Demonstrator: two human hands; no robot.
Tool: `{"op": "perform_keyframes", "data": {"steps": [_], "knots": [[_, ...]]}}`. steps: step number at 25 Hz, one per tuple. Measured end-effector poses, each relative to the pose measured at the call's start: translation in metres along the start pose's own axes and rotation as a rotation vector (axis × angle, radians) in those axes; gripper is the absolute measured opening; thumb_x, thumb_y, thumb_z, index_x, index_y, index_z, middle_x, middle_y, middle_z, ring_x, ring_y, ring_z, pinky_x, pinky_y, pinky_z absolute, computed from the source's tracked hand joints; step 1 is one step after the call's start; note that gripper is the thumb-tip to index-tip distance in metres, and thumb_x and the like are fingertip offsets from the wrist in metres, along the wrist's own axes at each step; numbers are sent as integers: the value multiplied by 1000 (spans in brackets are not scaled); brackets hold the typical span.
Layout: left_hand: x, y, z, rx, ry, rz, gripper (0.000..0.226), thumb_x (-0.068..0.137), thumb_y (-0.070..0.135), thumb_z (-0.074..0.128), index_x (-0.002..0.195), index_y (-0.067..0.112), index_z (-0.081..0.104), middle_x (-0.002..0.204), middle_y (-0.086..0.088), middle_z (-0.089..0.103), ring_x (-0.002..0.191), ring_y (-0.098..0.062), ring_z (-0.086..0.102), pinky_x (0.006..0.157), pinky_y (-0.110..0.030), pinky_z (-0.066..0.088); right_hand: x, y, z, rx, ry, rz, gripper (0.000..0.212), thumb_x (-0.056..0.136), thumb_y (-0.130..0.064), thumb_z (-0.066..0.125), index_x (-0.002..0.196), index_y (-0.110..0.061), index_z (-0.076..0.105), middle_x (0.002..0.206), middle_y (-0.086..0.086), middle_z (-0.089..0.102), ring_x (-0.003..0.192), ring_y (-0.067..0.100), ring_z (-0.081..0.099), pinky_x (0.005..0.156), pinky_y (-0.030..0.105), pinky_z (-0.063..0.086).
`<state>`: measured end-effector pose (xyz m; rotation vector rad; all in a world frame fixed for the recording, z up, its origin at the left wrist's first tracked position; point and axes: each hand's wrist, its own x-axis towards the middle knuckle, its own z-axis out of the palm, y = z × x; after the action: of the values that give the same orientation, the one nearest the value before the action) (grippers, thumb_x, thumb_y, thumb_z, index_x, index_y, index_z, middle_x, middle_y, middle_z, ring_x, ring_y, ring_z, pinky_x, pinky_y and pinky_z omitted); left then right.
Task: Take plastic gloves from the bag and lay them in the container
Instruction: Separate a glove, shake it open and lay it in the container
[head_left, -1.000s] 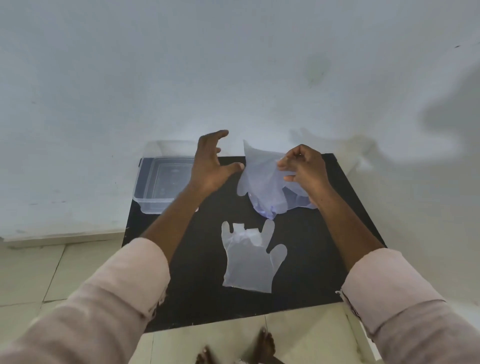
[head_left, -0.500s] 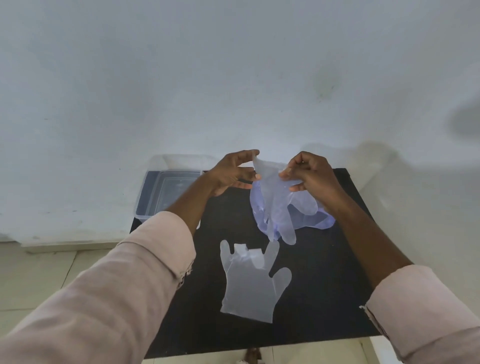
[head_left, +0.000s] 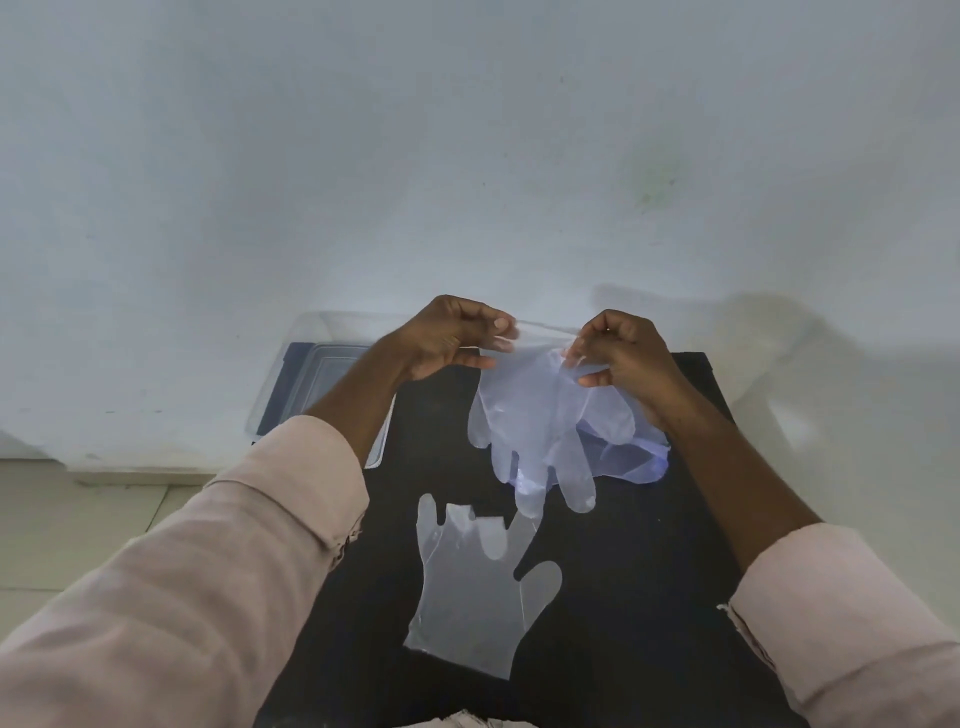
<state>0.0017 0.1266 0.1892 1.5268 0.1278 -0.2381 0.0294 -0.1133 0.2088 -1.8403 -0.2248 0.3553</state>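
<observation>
Head view: both hands' fingers pinch glove cuff.

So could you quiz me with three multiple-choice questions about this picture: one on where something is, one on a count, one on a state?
1. Where is the container?
A. at the table's far left
B. at its near right
C. on the floor

2. How many gloves lie flat on the table?
A. none
B. one
C. three

3. What is happening with the raised glove?
A. it lies in the container
B. one hand crumples it
C. both hands hold its cuff, fingers hanging down

Answers:
1 A, it sits behind the left forearm at the far left corner.
2 B, a single flat glove lies near the front.
3 C, the left hand and right hand pinch the cuff.
</observation>
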Motion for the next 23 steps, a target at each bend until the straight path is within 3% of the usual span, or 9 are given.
{"op": "perform_keyframes", "data": {"steps": [5,8,11,15,23], "knots": [[-8,7,-3,54,160,53,5,88,11,67,89,8,71,96,-9,73,91,-25,72,81,-34,59,13,8,18,166,5,36,10,87,-7,58,79,-11,62,84,13,73,81,22,71,62,28,55],[-17,9,-25,71,240,66,12,84,8,71,95,5,72,94,-12,73,92,-29,72,82,-34,58,23,4,45,250,8,46,8,87,-7,60,79,-10,62,84,15,72,79,22,72,60,27,55],[-24,7,-46,85,235,42,25,82,4,72,106,-1,69,95,-16,72,88,-26,73,81,-31,59,26,3,68,272,43,48,11,88,-10,62,78,-12,63,84,13,73,76,20,73,59,27,55],[-27,3,-50,108,278,35,25,84,11,72,104,-2,70,95,-19,72,80,-21,72,73,-26,59,25,7,72,281,60,22,14,91,-15,62,77,-16,65,81,8,74,75,17,74,60,27,56],[-43,-14,-139,72,269,-1,17,88,19,68,96,4,72,102,-18,73,91,-30,72,75,-34,60,41,-20,158,198,182,19,19,86,-11,62,72,-19,73,82,7,73,78,19,69,61,29,57]]}}
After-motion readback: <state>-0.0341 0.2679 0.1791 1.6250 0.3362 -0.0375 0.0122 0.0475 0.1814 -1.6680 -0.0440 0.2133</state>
